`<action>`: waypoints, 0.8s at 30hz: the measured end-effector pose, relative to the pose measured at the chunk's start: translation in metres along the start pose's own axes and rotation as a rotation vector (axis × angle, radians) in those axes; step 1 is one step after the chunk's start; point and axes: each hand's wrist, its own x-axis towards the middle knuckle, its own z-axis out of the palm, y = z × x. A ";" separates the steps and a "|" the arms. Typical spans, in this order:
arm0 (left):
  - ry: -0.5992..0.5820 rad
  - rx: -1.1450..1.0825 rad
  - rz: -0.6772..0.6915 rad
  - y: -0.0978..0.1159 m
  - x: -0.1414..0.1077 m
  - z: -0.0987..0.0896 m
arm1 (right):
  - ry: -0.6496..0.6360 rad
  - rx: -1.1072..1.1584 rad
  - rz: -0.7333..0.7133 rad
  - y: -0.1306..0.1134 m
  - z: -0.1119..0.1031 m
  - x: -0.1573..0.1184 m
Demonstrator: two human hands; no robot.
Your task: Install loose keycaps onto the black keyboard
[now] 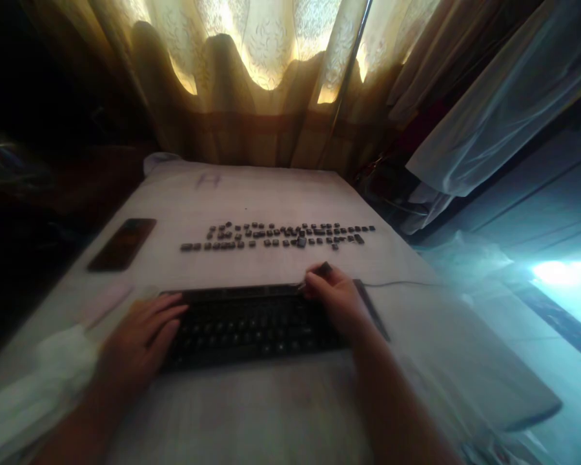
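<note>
A black keyboard point(237, 329) lies across the near part of the table, with many bare key positions in its upper area. My left hand point(142, 332) rests at its left end, fingers stretched out and touching the edge. Over the keyboard's upper right part, my right hand point(336, 294) is closed in a pinch around a small tool point(325, 268). The tool's dark end sticks up past the fingers, and a thin tip points down left; its exact kind is unclear. Loose black keycaps point(301, 242) lie in rough rows beyond the keyboard.
A dark phone point(123, 245) lies at the left of the white-covered table point(271, 194). Near my left hand are a blurred pink object point(107, 300) and a white cloth point(43, 374). A cable point(401, 283) runs right from the keyboard. Curtains point(266, 84) hang behind.
</note>
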 end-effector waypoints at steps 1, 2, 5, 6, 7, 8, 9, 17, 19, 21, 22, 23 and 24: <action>-0.002 -0.016 -0.035 0.000 0.000 -0.001 | 0.012 -0.004 0.006 0.003 -0.002 0.001; -0.005 -0.028 -0.067 0.000 0.000 -0.001 | 0.024 -0.004 0.010 0.005 -0.005 0.002; -0.017 -0.045 -0.107 0.001 0.002 -0.002 | 0.076 0.011 0.008 0.009 -0.012 0.007; -0.023 -0.050 -0.105 0.000 0.002 -0.002 | 0.087 0.014 0.009 0.009 -0.013 0.008; -0.029 -0.057 -0.105 -0.001 0.002 -0.001 | 0.094 0.016 0.013 0.010 -0.014 0.008; -0.035 -0.066 -0.109 -0.002 0.001 -0.001 | 0.097 0.016 0.016 0.009 -0.013 0.008; -0.041 -0.075 -0.119 -0.003 0.000 -0.001 | 0.096 0.013 0.020 0.009 -0.012 0.008; -0.051 -0.111 -0.165 -0.002 -0.003 -0.002 | 0.120 -0.007 0.051 0.003 -0.008 0.004; -0.057 -0.123 -0.157 -0.001 -0.001 -0.003 | 0.127 -0.011 0.055 0.004 -0.009 0.005; -0.048 -0.128 -0.164 0.001 0.000 -0.003 | 0.131 -0.014 0.054 0.005 -0.009 0.006; -0.041 -0.129 -0.173 0.001 0.000 -0.003 | 0.132 -0.014 0.054 0.006 -0.010 0.007; -0.033 -0.131 -0.180 0.001 0.000 -0.003 | 0.133 -0.013 0.053 0.006 -0.009 0.007; -0.030 -0.134 -0.189 0.001 0.000 -0.003 | 0.136 -0.012 0.053 0.006 -0.009 0.007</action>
